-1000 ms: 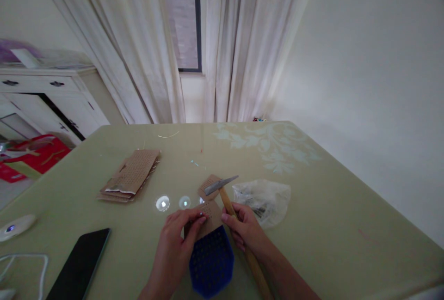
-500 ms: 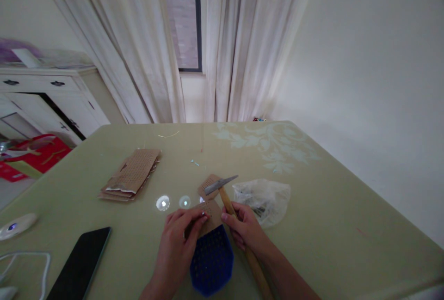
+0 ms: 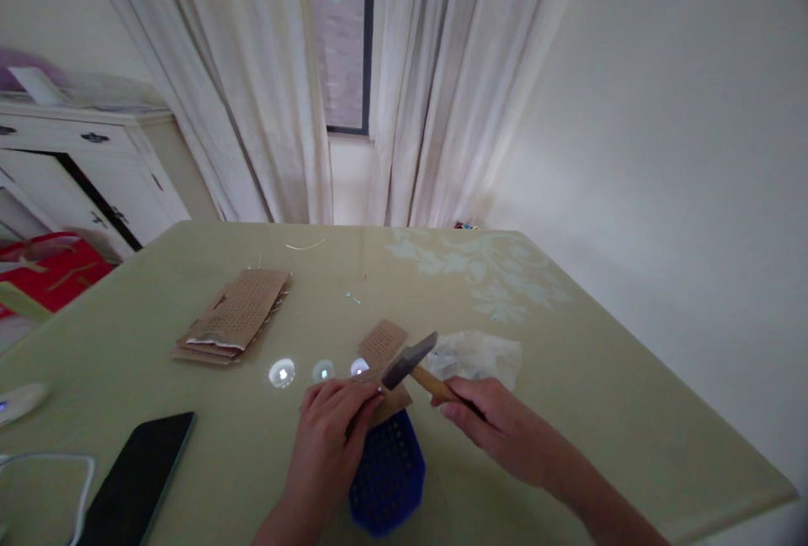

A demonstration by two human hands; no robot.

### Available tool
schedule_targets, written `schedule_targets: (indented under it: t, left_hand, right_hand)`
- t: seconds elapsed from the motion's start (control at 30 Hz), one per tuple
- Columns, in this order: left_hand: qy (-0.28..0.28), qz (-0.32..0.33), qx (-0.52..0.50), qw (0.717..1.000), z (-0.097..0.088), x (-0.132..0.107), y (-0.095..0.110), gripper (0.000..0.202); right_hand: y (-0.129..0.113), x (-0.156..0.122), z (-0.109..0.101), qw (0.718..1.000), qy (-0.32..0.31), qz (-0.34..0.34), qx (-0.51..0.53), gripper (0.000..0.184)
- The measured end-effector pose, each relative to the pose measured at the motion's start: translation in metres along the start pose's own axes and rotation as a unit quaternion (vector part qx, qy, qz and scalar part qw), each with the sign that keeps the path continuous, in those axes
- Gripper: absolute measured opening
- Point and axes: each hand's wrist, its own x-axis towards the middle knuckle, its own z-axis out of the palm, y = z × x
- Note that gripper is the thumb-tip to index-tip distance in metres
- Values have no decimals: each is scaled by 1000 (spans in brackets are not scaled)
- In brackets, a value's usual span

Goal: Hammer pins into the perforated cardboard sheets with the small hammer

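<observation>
At six o'clock on the surface [image 3: 599, 420], the left hand [image 3: 332, 438] bends over a piece of cardboard [image 3: 396, 404], its grip narrow, thumb and forefinger pinching a tiny bright-tipped item [image 3: 380, 390] too small to identify. The right hand [image 3: 496, 421], at four o'clock from that cardboard, has its grip wrapped around the wooden handle of a hammer [image 3: 410, 360]. The hammer's head tilts, its lower end just beside the left fingertips; whether it touches the item, I cannot tell.

Around the cardboard, a blue basket [image 3: 387, 479] sits at six o'clock, a smaller perforated card [image 3: 382, 341] at twelve, a clear plastic bag [image 3: 486, 352] at two, a cardboard stack [image 3: 238, 317] at ten, and a dark phone [image 3: 140, 479] between eight and nine.
</observation>
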Motion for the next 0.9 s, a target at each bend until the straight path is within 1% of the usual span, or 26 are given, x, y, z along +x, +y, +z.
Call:
schedule_targets:
  t: [0.03,0.1,0.17,0.23,0.37,0.53,0.7,0.83,0.9]
  left_hand:
    - [-2,1,2,1000,0,0,0,20]
    - [-10,2,9,1000,1,1,0,20]
    - [-21,0,19,1000,2,1,1,21]
    - [-34,-7,25,999,2,2,2,22]
    - [-51,-19,27,998,2,2,3,23]
    - [-41,-8,26,999,3,2,2,23]
    - [-42,-16,17,999,5,1,3,19]
    - [-41,-19,17,999,5,0,2,19]
    - [-44,-19,20,999,5,0,2,19]
  right_hand:
    - [-8,-5,-8,999,-4,-3,-34,42]
    - [-23,-10,-18,998,0,6,-61,39]
    - [-32,-12,-21,998,7,13,-69,38]
    - [-36,-11,-19,996,6,11,-88,36]
    - [-37,-8,-17,992,-10,-1,-122,31]
    - [-41,-9,-20,992,37,6,-118,34]
    - [-41,-10,-11,991,1,-4,-137,30]
    - [-40,-12,-9,992,30,7,-120,34]
    - [-39,-12,-7,992,34,10,-119,35]
